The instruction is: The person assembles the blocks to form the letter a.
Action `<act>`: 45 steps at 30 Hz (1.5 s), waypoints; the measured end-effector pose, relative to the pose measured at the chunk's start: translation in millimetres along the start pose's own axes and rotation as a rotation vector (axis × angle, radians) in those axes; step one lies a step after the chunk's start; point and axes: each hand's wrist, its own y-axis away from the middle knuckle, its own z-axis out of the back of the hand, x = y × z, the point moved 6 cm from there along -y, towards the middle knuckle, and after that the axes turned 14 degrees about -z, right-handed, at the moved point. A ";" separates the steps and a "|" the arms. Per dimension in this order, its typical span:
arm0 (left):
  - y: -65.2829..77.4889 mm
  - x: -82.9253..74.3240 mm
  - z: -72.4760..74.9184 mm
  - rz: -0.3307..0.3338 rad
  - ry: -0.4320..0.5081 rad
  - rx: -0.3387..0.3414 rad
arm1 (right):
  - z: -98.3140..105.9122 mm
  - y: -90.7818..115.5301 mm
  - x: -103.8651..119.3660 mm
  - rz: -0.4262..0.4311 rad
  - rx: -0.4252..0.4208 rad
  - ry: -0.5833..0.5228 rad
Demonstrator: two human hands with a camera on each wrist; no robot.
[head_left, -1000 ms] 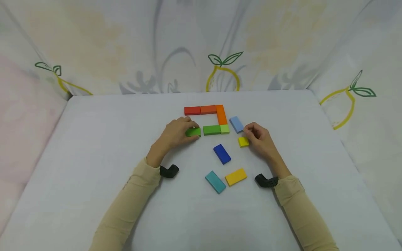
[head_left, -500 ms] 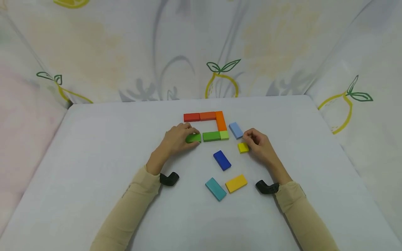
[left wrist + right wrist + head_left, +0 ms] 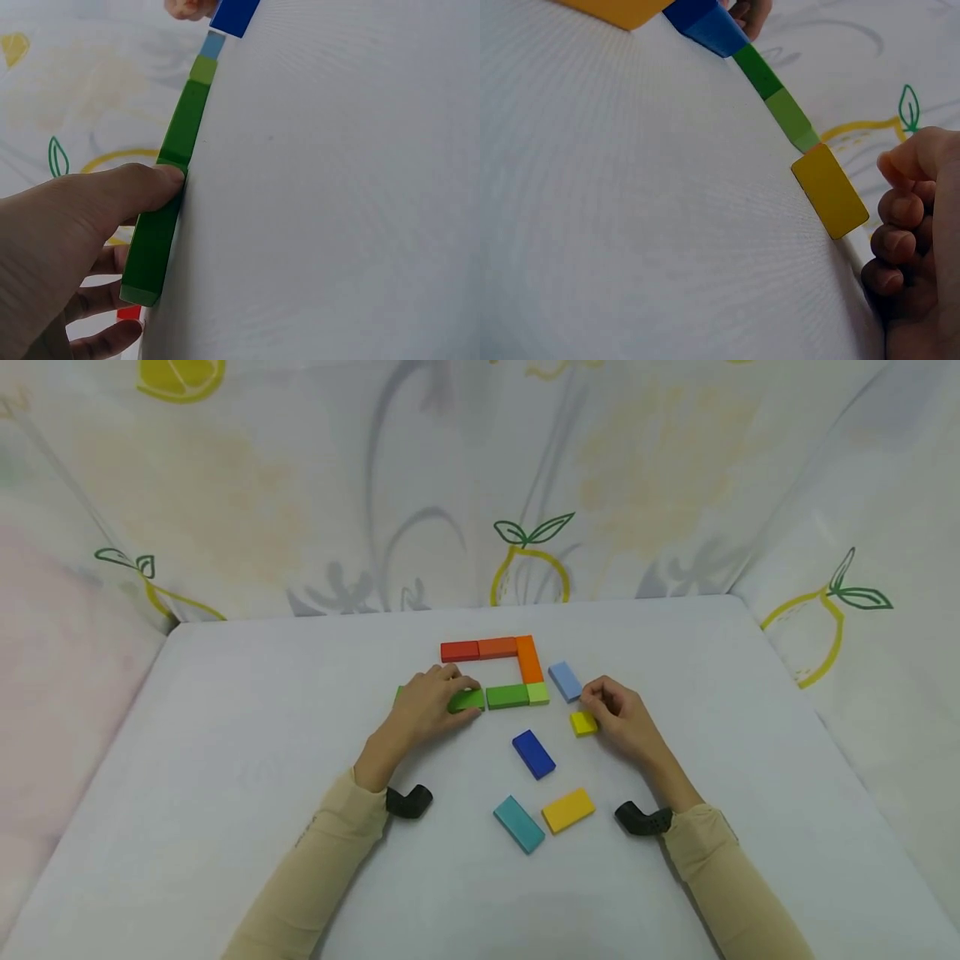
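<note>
My left hand (image 3: 423,706) pinches a long green block (image 3: 152,244) between the thumb on its near side and the fingers beyond. Its right end meets, or nearly meets, another green block (image 3: 507,697). A small light green block (image 3: 537,693) adjoins that one, and an orange block (image 3: 528,660) runs back to the red-orange block (image 3: 497,648) and red block (image 3: 459,652). My right hand (image 3: 621,714) rests on the table with loosely curled fingers and nothing visible in them, beside a small yellow block (image 3: 830,191) and a light blue block (image 3: 566,682).
Loose on the white table (image 3: 262,735) lie a dark blue block (image 3: 534,754), a teal block (image 3: 519,824) and an amber block (image 3: 568,811), nearer than the joined row. A printed cloth (image 3: 300,485) hangs behind the table's far edge.
The left hand has slid the long green block slightly right, narrowing the gap to its neighbour; its left end now shows past the hand. The head view has tilted up. The right hand keeps its place.
</note>
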 end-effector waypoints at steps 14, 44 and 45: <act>-0.5 -4.4 -1.1 -0.022 -0.014 -0.032 | 2.1 2.2 1.0 -0.019 -0.010 0.012; 1.7 -5.5 -2.6 -0.032 -0.047 -0.047 | -4.0 -9.5 -31.0 -0.048 0.005 0.024; 1.8 -5.7 -3.0 -0.032 -0.047 -0.045 | -4.3 -9.8 -33.1 -0.051 0.005 0.019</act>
